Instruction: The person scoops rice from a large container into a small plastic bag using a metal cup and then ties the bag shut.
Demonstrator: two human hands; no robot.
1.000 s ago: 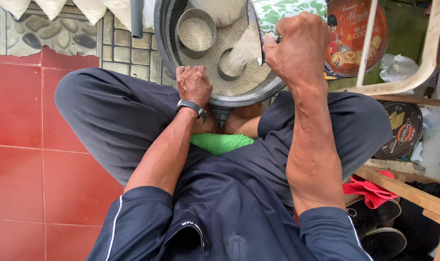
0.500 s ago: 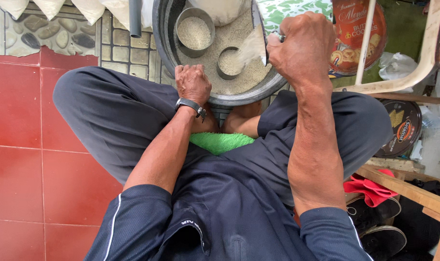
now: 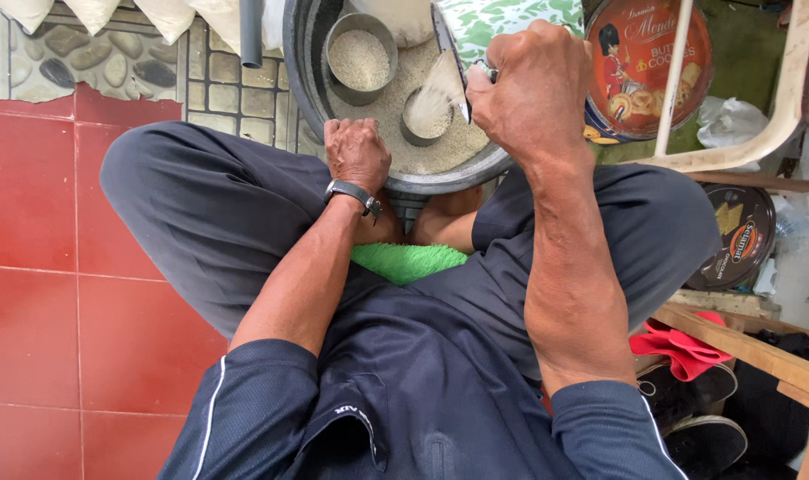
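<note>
A grey round basin (image 3: pixel 299 84) filled with pale grain sits on the floor before my crossed legs. Two small metal cups stand in the grain: a full one (image 3: pixel 360 59) at the back and another (image 3: pixel 425 114) nearer me. My right hand (image 3: pixel 533 89) is closed on the handle of a green-and-white patterned mug (image 3: pixel 498 22), tilted so grain pours into the nearer cup. My left hand (image 3: pixel 357 153), with a dark wristband, is a closed fist resting on the basin's near rim.
A round red biscuit tin (image 3: pixel 644 67) stands right of the basin, behind a white chair leg (image 3: pixel 673 84). A dark tin lid (image 3: pixel 742 236) lies at right. Red cloth (image 3: pixel 684 348), wooden slats and shoes sit lower right. Red floor tiles (image 3: pixel 40 231) spread left.
The tilted mug now pours grain into the nearer cup. My right hand has shifted slightly; the left fist stays on the rim.
</note>
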